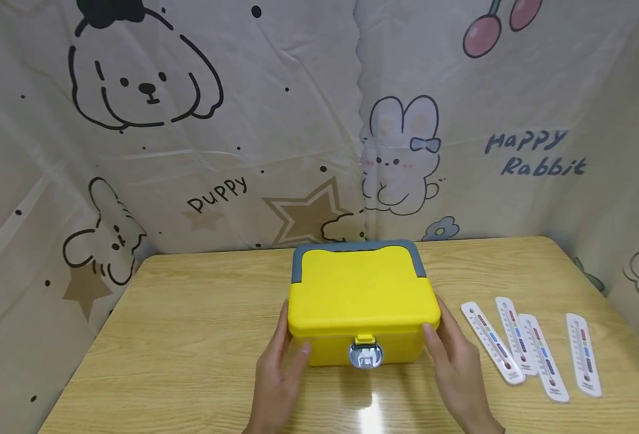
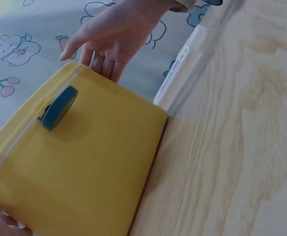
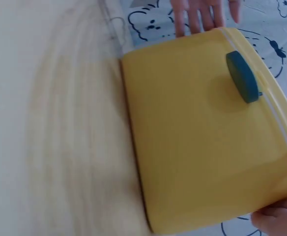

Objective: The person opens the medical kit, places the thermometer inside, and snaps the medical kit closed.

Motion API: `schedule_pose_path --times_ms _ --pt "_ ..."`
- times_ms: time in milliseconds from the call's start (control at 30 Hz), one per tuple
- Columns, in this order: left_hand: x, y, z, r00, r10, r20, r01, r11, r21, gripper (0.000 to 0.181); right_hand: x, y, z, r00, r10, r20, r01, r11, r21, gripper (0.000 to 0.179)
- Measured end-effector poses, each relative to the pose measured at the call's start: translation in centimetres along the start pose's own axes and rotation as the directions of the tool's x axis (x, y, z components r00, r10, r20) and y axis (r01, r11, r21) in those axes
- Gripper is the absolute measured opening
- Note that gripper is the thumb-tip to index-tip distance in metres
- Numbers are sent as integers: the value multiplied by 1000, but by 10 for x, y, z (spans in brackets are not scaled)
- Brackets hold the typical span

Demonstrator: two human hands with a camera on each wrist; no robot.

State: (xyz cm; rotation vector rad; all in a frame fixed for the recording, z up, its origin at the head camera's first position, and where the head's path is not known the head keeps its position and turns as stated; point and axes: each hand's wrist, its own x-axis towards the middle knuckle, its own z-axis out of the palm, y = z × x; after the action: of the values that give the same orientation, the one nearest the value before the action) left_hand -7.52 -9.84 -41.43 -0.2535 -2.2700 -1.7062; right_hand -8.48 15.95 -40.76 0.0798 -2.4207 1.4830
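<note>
Grasping box between left hand and right hand — one each side; four thermometers on desk, right of box.

Pale cloth hangs creased behind and along both sides, printed with a puppy's head, a bow-wearing rabbit, pink cherries, brown stars, a blue flower and "Happy Rabbit" lettering. A wavy vertical edge divides the back part. Below, a light wood-grained table carries a bright reflection near its front.
</note>
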Motion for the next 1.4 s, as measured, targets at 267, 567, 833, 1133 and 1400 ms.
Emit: schedule_pose_path --times_ms 267,567,833,1133,1400 --pt "-4 3 2 996 73 -52 -73 997 5 66 -10 0 4 993 -84 -87 86 996 24 50" --pt "-11 7 7 992 96 -85 -91 994 60 70 -17 -3 1 988 -93 -120 96 995 15 50" --pt "-14 12 10 985 108 -131 -87 984 159 76 -20 -7 -3 985 -127 -115 134 989 55 55" --pt "-13 16 11 973 174 -152 -141 969 202 77 -19 -20 -8 991 -62 -114 75 991 112 54" --pt "-12 19 11 965 210 -157 -178 964 196 77 -18 -25 -12 995 -30 -91 44 986 163 52"
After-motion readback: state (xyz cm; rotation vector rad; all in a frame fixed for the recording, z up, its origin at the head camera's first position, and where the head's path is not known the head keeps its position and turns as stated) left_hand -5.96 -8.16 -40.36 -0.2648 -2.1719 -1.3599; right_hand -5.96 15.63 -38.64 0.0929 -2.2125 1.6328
